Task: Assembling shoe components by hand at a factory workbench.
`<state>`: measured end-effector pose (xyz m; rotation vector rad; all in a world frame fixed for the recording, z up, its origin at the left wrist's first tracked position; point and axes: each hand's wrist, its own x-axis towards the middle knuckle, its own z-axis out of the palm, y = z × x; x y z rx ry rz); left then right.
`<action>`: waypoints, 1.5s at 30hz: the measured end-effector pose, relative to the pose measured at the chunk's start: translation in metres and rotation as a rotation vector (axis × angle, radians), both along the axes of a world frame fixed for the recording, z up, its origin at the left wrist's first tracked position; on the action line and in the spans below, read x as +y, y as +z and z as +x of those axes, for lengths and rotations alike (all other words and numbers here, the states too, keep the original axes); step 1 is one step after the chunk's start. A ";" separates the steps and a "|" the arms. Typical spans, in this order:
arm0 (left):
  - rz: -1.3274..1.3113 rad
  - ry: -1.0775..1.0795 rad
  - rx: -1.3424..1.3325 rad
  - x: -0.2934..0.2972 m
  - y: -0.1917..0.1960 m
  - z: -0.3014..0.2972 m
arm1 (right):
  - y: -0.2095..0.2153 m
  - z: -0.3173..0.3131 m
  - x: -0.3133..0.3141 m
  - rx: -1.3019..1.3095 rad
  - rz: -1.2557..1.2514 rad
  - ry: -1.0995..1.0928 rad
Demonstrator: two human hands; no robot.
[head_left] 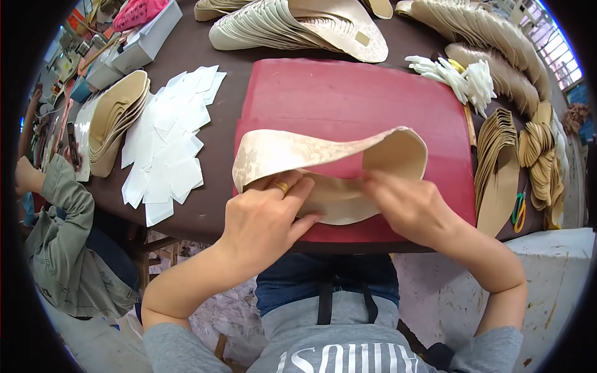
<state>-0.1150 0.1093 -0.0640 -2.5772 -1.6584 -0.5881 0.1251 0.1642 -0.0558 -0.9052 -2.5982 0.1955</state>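
A cream shoe upper (292, 149) with a faint mottled pattern stands curved into a loop on the red mat (348, 93). Its plain beige lining (339, 202) faces up along the near side. My left hand (264, 214), a gold ring on one finger, grips the near left part of the upper, the thumb lying over the lining. Across from it, my right hand (407, 205) reaches over the near right edge with curled fingers against the lining. Motion smears those fingertips, and whether they pinch anything cannot be made out.
White paper-like pieces (171, 137) lie overlapped left of the mat, beside nested beige uppers (118, 121). More stacked uppers (298, 28) line the far side. White slender pieces (463, 81), beige stacks (497, 168) and scissors (519, 211) lie right. Another person's sleeve (65, 186) shows at left.
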 end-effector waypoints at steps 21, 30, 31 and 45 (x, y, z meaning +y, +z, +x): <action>-0.049 -0.243 0.227 -0.019 0.000 -0.018 | -0.003 -0.024 -0.013 -0.433 -0.022 0.069; 0.022 -0.195 0.269 -0.027 0.000 0.000 | -0.025 0.039 -0.043 -0.177 0.169 -0.052; 0.029 -0.190 0.277 -0.027 0.002 0.000 | -0.022 0.047 -0.042 -0.255 0.170 -0.159; 0.019 -0.465 0.245 -0.007 0.043 0.024 | 0.002 0.065 0.029 0.044 -0.165 -0.293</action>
